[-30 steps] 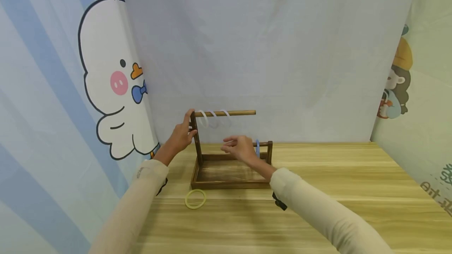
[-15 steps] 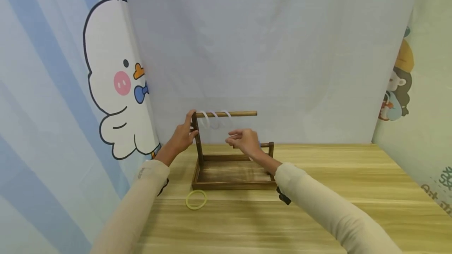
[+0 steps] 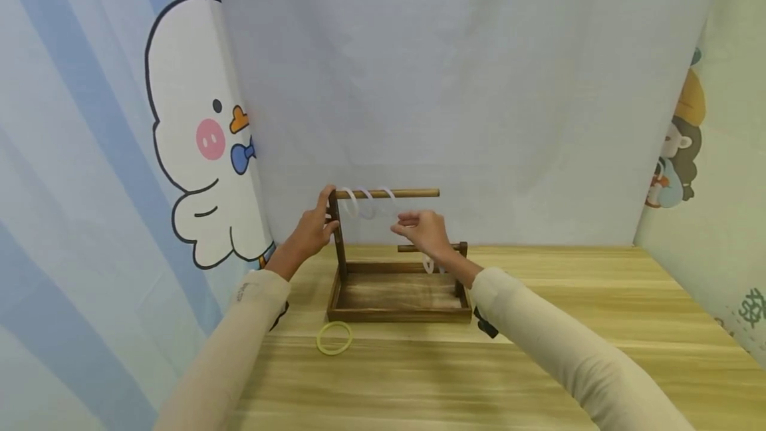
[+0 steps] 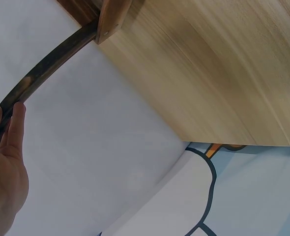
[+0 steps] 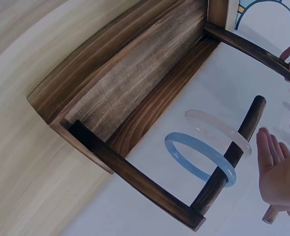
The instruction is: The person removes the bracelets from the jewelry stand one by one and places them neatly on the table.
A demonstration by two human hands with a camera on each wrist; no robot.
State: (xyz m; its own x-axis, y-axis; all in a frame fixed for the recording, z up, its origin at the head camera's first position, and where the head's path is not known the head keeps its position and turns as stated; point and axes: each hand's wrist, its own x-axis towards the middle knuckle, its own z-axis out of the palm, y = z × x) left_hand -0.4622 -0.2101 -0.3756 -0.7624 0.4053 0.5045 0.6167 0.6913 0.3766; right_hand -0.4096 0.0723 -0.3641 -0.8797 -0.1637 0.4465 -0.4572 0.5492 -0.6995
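Note:
A dark wooden bangle stand (image 3: 397, 315) has a tall post at its left. My left hand (image 3: 310, 230) grips that post near the top, thumb and fingers on either side in the left wrist view. White and pale lilac bangles, such as the white one (image 3: 354, 201), hang along the upper bar (image 3: 419, 193). My right hand (image 3: 427, 234) is under this bar, close to the rightmost hanging bangle (image 3: 390, 193); its fingers look extended, and I see nothing held. On the lower bar hang a blue bangle (image 5: 204, 151) and a clear pinkish bangle (image 5: 216, 122).
A yellow bangle (image 3: 334, 353) lies flat on the wood-grain table (image 3: 568, 351), in front of the stand's left corner. A white cloth backdrop (image 3: 479, 85) hangs behind, with a printed curtain (image 3: 90, 218) at the left.
My right hand has risen and shifted slightly right, uncovering more of the lower bar and its clear bangle. The left hand stays on the post. The head view has turned slightly.

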